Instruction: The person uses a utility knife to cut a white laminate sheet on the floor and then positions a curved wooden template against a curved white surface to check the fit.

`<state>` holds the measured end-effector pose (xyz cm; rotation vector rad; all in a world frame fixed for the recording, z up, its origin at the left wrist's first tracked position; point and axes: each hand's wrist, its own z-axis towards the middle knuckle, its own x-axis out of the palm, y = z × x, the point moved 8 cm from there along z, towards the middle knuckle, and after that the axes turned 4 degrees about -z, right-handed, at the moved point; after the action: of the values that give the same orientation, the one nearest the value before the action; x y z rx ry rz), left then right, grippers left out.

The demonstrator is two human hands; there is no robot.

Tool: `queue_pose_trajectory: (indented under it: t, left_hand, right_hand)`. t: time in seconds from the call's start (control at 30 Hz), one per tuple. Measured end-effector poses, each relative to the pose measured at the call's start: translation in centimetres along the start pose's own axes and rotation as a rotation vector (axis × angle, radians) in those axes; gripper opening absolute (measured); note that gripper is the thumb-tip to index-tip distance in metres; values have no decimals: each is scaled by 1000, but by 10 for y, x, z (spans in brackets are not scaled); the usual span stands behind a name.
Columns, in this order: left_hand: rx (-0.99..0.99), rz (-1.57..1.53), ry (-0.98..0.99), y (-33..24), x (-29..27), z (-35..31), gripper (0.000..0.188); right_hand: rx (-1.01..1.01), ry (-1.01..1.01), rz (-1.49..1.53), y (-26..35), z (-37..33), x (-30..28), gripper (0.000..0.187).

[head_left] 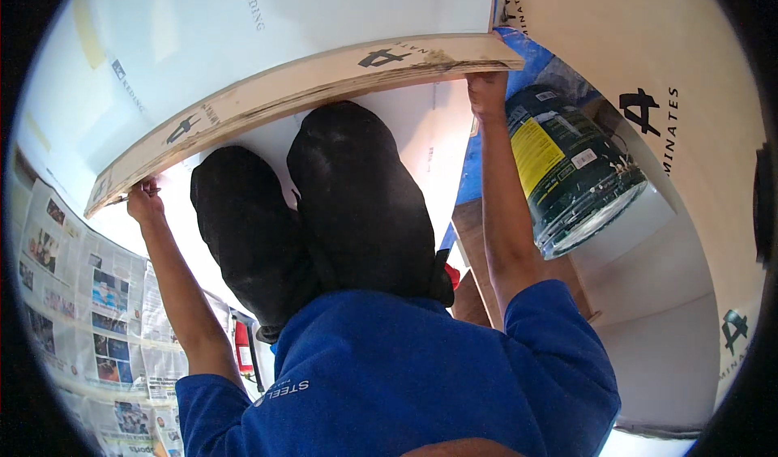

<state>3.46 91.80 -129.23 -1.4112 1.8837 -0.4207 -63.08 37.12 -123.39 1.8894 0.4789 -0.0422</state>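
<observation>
A long, narrow laminated plywood strip (pixel 284 86) spans the view in front of my knees, its layered edge facing me. At its left end my left hand (pixel 146 201) is closed, fingers against the lower edge. A thin dark stick (pixel 154 190), perhaps a pencil, pokes out between those fingers. My right hand (pixel 488 98) grips the strip near its right end, with the fingertips hidden behind or under it. The strip's far long edge lies along a pale, film-covered panel (pixel 186 32).
A dark green bucket (pixel 575 161) with a yellow label appears tipped beside my right forearm. Laminate-covered panel (pixel 697 76) rises at the right. Newspaper sheets (pixel 77 287) cover the surface at the left. A red cylinder, like a fire extinguisher (pixel 243 348), stands by my left elbow.
</observation>
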Motion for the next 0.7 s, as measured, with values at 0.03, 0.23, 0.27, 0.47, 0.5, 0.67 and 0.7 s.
queue_pose_trajectory:
  t: [0.03, 0.23, 0.27, 0.47, 0.5, 0.67, 0.7]
  left_hand:
    - [12, 21, -28, -1, 8, -7, 10]
    - [24, -7, -95, -5, 11, -18, 12]
    - [20, -9, -103, -5, 11, -18, 12]
    - [44, -4, -95, -5, 4, -11, 6]
    - [35, 65, -52, -2, 5, -10, 7]
    - [66, 133, -5, 9, -13, 1, 23]
    - [305, 301, 275, -3, -10, 3, 21]
  right_hand:
    - [-6, 5, -30, -4, 1, -3, 59]
    - [1, -12, 11, -12, 1, -7, 65]
    - [0, -3, 30, -17, 0, -11, 66]
    - [33, -30, 120, 4, -1, 7, 59]
    - [12, 4, -41, 2, -1, 8, 57]
    - [7, 84, -296, -48, 0, -25, 45]
    - [38, 93, -232, -59, 0, -26, 42]
